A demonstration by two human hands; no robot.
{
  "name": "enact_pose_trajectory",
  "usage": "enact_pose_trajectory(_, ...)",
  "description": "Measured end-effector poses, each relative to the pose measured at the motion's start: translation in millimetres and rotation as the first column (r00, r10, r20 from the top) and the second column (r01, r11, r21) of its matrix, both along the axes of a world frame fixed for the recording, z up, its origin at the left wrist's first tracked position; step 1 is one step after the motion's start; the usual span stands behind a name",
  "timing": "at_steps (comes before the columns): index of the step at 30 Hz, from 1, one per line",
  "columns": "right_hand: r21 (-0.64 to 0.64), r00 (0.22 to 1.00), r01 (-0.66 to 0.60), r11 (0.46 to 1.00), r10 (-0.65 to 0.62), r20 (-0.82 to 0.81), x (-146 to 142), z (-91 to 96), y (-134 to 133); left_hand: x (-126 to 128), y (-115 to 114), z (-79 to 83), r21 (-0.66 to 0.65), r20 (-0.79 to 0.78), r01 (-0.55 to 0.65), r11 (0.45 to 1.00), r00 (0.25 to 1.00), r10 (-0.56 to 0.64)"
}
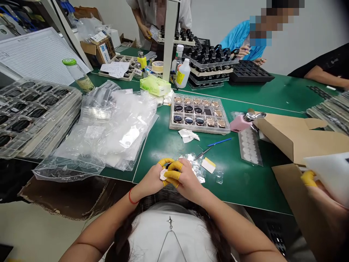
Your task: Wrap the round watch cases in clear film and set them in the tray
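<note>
My left hand [152, 179] and my right hand [183, 178] meet at the near edge of the green table [245, 182], both with yellow finger cots. The left fingers pinch a small white wipe [163, 174]. The right fingers are curled around something small and dark that I cannot make out, pressed against the wipe. Just beyond them lies a crinkled clear wrapper [196, 165]. Farther out stands a clear tray of watch faces [197, 113], with a crumpled white tissue [188, 135] in front of it.
Clear plastic bags [114, 127] and stacked trays [29, 112] fill the left. Tweezers [204, 152], a blue stick [219, 142], a pink dispenser bottle [241, 123] and cardboard boxes [300, 138] lie right. A co-worker's yellow-tipped hand [309, 178] is at the right; other people work at the far side.
</note>
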State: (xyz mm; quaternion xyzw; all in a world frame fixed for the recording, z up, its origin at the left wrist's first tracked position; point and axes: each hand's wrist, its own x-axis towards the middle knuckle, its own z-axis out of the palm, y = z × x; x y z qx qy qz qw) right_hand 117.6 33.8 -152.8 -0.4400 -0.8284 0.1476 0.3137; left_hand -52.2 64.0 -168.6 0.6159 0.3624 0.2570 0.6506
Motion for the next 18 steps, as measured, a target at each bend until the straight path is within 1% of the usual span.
enact_pose_trajectory(1, 0.04, 1.0, 0.022, 0.999, -0.022, -0.003, -3, -1.5, -2, 2, 0, 0.5, 0.024, 0.001, 0.003, 1.0, 1.0, -0.003)
enact_pose_trajectory(2, 0.074, 0.998, 0.067, 0.995, -0.067, -0.013, -4, -3.5, -2, 3, 0, 0.6, 0.013, 0.021, -0.003, 1.0, 1.0, 0.003)
enact_pose_trajectory(4, 0.112, 0.986, 0.162, 0.98, -0.158, -0.047, -3, -7.6, -1, 6, -1, -1.0, -0.078, 0.089, -0.026, 0.997, 0.995, 0.033)
enact_pose_trajectory(6, 0.118, 0.978, 0.205, 0.972, -0.198, -0.071, -1, -10.0, -3, 6, -1, -3.5, -0.147, 0.12, -0.039, 0.988, 0.991, 0.057)
enact_pose_trajectory(7, 0.115, 0.979, 0.2, 0.973, -0.193, -0.067, -1, -10.6, -6, 6, -1, -4.6, -0.141, 0.108, -0.038, 0.989, 0.993, 0.054)
enact_pose_trajectory(10, 0.114, 0.989, 0.149, 0.982, -0.149, -0.005, -7, -12.3, -12, 4, -1, -5.7, -0.019, 0.037, -0.007, 1.0, 0.999, 0.008)
enact_pose_trajectory(11, 0.115, 0.988, 0.15, 0.982, -0.152, 0.01, -9, -13.0, -11, 4, -1, -5.4, 0.0, 0.03, 0.005, 1.0, 1.0, -0.005)
enact_pose_trajectory(12, 0.111, 0.984, 0.174, 0.979, -0.176, 0.013, -9, -13.7, -7, 5, -1, -4.7, -0.012, 0.036, 0.012, 1.0, 0.999, -0.011)
enact_pose_trajectory(14, 0.07, 0.963, 0.268, 0.961, -0.267, -0.02, -2, -14.0, 4, 7, 0, -2.9, -0.123, 0.076, -0.009, 0.992, 0.997, 0.019)
enact_pose_trajectory(15, 0.027, 0.948, 0.317, 0.948, -0.316, -0.049, 4, -13.3, 10, 7, 0, -1.5, -0.19, 0.092, -0.04, 0.981, 0.994, 0.058)
enact_pose_trajectory(16, -0.025, 0.93, 0.358, 0.933, -0.359, -0.08, 12, -12.0, 14, 7, 1, 0.1, -0.241, 0.096, -0.086, 0.967, 0.989, 0.112)
enact_pose_trajectory(18, -0.122, 0.905, 0.391, 0.912, -0.405, -0.133, 28, -8.0, 15, 4, 5, 4.3, -0.279, 0.089, -0.194, 0.941, 0.97, 0.226)
